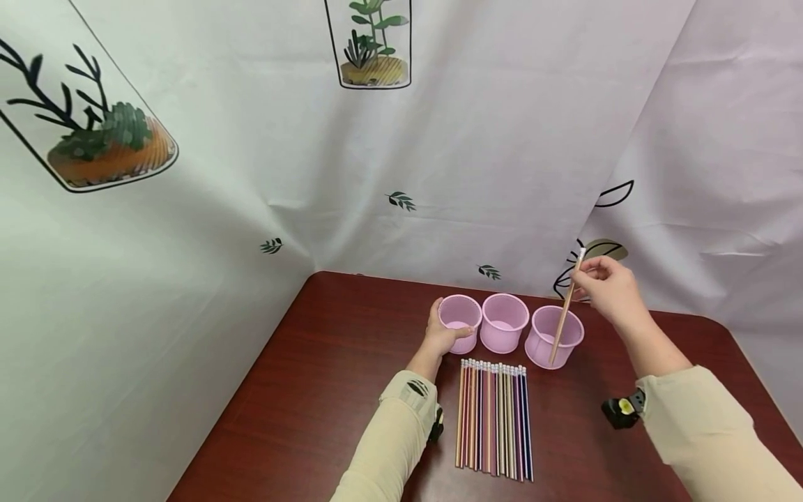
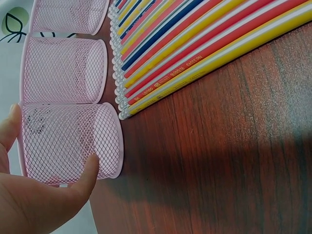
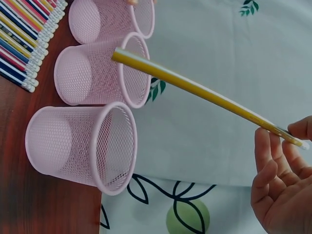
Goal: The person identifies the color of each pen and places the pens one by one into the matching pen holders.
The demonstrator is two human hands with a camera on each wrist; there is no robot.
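The right hand (image 1: 607, 289) pinches a slim yellow-and-white pencil (image 3: 195, 91) near its pale eraser end, between thumb and fingertips; it slants downward from them. The left hand (image 1: 440, 338) curves around a round pale-pink mesh cup (image 2: 68, 139). Right of that hand stands a matching middle mesh cup (image 1: 500, 339), then a matching outer mesh cup (image 3: 80, 141) below the right hand. A row of multicoloured pencils (image 1: 495, 418) lies nearer the person, between the hands. The pencil's exact gap from the cups I cannot tell. To lower it well, tilt it more upright, centre its bottom within the rim and release gently; a light left grip should avoid nudging the neighbouring cup.
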